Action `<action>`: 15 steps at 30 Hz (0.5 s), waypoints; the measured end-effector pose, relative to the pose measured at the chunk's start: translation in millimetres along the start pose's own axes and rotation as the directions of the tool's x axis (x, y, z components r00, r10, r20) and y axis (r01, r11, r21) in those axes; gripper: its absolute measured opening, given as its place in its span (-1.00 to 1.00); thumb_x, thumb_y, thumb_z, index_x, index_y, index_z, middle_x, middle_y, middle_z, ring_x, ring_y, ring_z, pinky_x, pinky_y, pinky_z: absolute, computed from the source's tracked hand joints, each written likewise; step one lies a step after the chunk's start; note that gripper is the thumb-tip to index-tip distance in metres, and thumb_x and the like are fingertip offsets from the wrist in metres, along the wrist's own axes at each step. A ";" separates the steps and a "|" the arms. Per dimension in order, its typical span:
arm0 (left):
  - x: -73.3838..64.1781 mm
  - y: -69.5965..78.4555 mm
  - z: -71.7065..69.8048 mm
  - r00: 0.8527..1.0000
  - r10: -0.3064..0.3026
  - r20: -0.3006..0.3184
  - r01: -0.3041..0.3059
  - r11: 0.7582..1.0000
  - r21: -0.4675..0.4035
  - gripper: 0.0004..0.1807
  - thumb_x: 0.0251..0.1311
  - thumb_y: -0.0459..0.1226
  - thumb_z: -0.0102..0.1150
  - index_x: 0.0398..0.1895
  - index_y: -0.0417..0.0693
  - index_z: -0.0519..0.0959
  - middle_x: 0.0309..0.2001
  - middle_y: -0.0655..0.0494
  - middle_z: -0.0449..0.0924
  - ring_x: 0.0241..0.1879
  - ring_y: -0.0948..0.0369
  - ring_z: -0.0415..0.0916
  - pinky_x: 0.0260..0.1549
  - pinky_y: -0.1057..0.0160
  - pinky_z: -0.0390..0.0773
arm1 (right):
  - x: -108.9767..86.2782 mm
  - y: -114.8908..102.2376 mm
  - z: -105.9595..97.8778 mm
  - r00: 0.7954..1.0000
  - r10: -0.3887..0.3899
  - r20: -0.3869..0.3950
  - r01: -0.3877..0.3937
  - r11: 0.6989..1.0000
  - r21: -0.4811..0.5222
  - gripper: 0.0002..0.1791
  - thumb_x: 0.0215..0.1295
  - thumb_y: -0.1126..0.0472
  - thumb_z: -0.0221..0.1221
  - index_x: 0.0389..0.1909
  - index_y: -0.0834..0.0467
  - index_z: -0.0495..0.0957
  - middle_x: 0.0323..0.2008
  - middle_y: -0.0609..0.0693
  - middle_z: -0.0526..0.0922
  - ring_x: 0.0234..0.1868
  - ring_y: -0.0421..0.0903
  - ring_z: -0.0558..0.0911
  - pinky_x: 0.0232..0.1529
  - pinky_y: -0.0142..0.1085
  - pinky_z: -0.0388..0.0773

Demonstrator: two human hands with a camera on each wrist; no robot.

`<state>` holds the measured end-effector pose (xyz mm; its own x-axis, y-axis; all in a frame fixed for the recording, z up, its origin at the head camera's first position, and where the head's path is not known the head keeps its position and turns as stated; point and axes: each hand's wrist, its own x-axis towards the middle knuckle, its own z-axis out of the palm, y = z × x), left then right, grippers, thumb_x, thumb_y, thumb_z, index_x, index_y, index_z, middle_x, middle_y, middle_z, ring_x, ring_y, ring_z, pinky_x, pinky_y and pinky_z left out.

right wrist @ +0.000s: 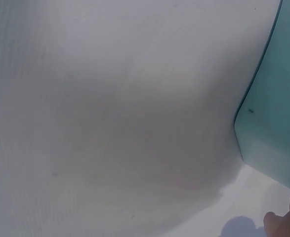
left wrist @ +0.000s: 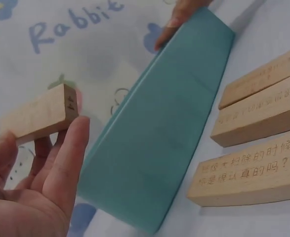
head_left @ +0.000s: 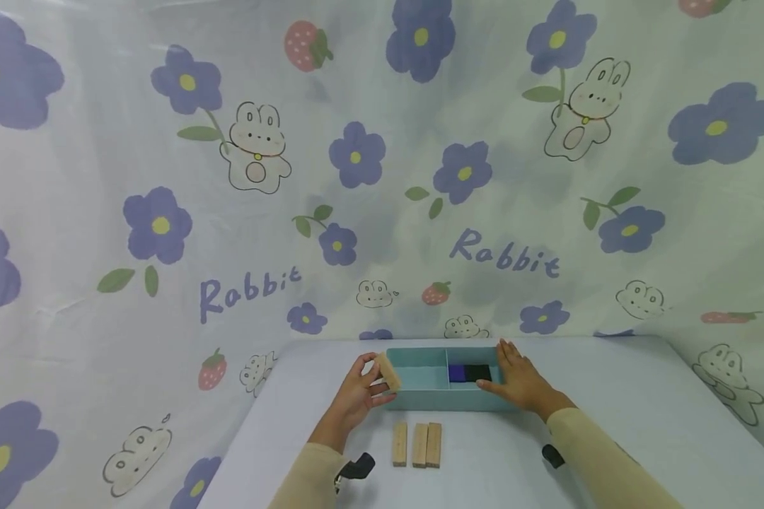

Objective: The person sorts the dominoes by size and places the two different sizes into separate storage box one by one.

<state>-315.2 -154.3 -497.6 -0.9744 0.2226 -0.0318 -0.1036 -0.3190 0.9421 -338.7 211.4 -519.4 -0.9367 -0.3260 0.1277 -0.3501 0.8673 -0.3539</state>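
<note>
A wooden block (head_left: 390, 372) with marks carved on its end is pinched between the thumb and fingers of my left hand (head_left: 355, 397), raised at the left end of a teal box (head_left: 452, 401). One divider splits this box into two compartments. Purple (head_left: 457, 373) and black (head_left: 478, 373) flat-looking pieces lie side by side in the right compartment. Over the box's right end rests my right hand (head_left: 523, 385), fingers stretched along the end wall and thumb at the front rim. In the right wrist view only some fingertips (right wrist: 288, 219) show, by the box corner.
Three wooden blocks lie on the white table (head_left: 611, 424) in front of the box: one block (head_left: 400, 444) apart on the left, two others (head_left: 426, 445) together. Carved characters mark their sides in the left wrist view. A patterned curtain (head_left: 395, 233) hangs behind.
</note>
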 end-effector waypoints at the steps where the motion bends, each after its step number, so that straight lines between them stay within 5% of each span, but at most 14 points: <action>1: 0.7 -0.4 0.9 1.000 -0.006 -0.005 0.006 1.000 0.001 -0.61 0.44 -0.11 -0.01 0.22 0.01 0.25 0.13 -0.27 0.46 -0.09 -0.06 0.63 -0.14 -0.17 0.58 | 0.0 -0.1 0.0 1.000 -0.005 -0.003 0.005 1.000 -0.005 0.22 0.24 -0.48 -0.03 0.46 0.47 -0.14 0.48 0.36 -0.17 0.47 0.31 -0.15 0.37 0.23 -0.12; 6: 7.4 1.3 6.8 1.000 0.005 -0.004 -0.005 0.999 0.043 -0.62 0.46 -0.15 -0.02 0.25 -0.03 0.28 -0.05 -0.14 0.52 -0.20 0.02 0.64 -0.20 -0.11 0.62 | 1.3 1.5 1.7 1.000 -0.010 -0.012 0.010 1.000 -0.016 0.22 0.23 -0.50 -0.04 0.46 0.46 -0.13 0.49 0.35 -0.16 0.48 0.30 -0.14 0.37 0.21 -0.11; 15: 27.0 6.4 19.1 0.992 -0.029 0.120 0.013 0.991 0.131 -0.52 0.40 -0.34 0.07 0.34 -0.13 0.25 -0.07 -0.10 0.54 -0.14 0.03 0.59 -0.15 -0.10 0.61 | 3.7 4.6 3.0 0.999 -0.035 -0.003 0.034 0.999 -0.019 0.22 0.24 -0.50 -0.07 0.46 0.48 -0.15 0.48 0.37 -0.17 0.47 0.30 -0.15 0.36 0.22 -0.08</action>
<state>-338.4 -132.7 -486.0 -0.9399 0.3409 -0.0183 -0.0887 -0.1923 0.9773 -343.9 213.0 -523.3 -0.9241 -0.3546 0.1428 -0.3822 0.8625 -0.3318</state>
